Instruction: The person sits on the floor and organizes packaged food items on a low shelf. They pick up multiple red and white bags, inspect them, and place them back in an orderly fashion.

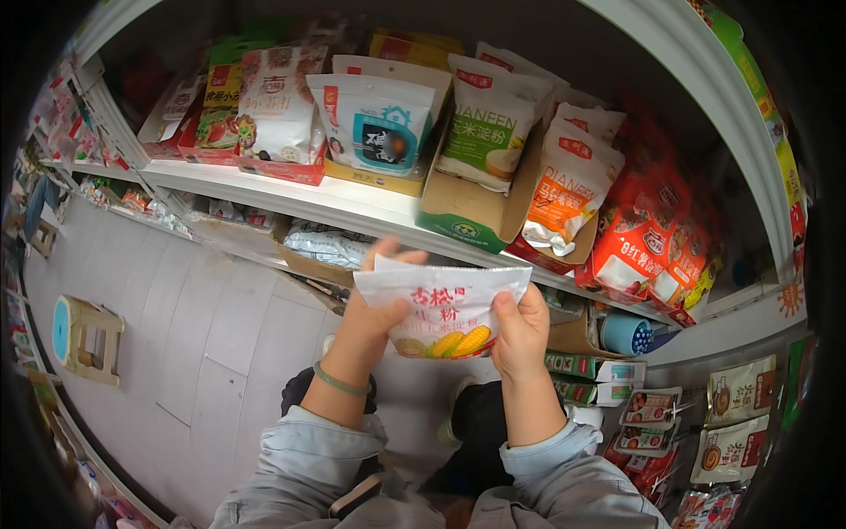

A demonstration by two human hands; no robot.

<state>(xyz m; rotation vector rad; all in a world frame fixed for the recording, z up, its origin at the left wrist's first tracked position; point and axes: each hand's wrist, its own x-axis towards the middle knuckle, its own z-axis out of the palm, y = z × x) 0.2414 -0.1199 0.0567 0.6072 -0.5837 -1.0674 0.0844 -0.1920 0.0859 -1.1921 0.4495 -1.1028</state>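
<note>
A white plastic bag of corn starch (444,324), printed with red writing and yellow corn cobs, is held up in front of me. My right hand (525,330) pinches its right edge, with the thumb on the front. At the left side is my left hand (373,314), its thumb across the bag's front and its blurred fingers raised behind. A second pale edge shows behind the bag's top; whether it is another bag I cannot tell. Beyond my hands, a green-and-white starch bag (486,125) stands in a cardboard display box (456,215) on the white shelf (264,195).
White-and-blue packets (373,125), orange-and-white starch bags (568,185) and red starch bags (638,248) line the shelf. Below are silvery packets (327,241) and a blue container (621,332). A plastic stool (89,337) stands left; hanging pouches (733,449) are at right.
</note>
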